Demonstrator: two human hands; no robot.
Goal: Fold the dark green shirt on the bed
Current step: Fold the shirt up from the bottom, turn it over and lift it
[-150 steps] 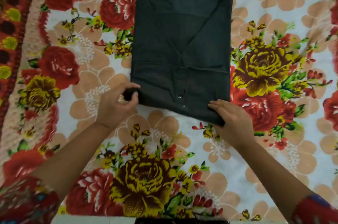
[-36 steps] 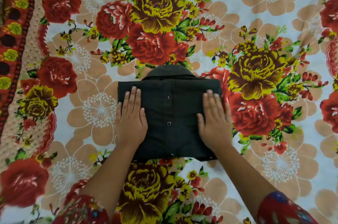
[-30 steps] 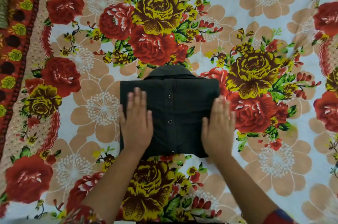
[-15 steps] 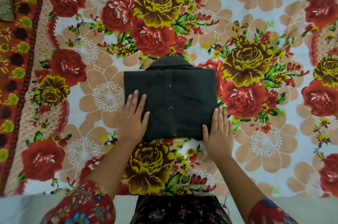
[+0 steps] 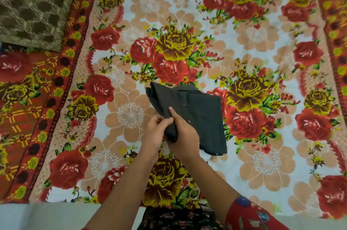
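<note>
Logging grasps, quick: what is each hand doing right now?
Left hand: fingers curled, pinching the left edge of the dark green shirt.
Right hand: gripping the same edge of the shirt, thumb on top.

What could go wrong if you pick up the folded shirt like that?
Two things could go wrong. The left hand and right hand grip the dark green shirt at one edge only, while its other side lies on the bedsheet. That side could sag, and the folds could slide open. The layers at the raised corner also look loose, so they might slip apart.
</note>
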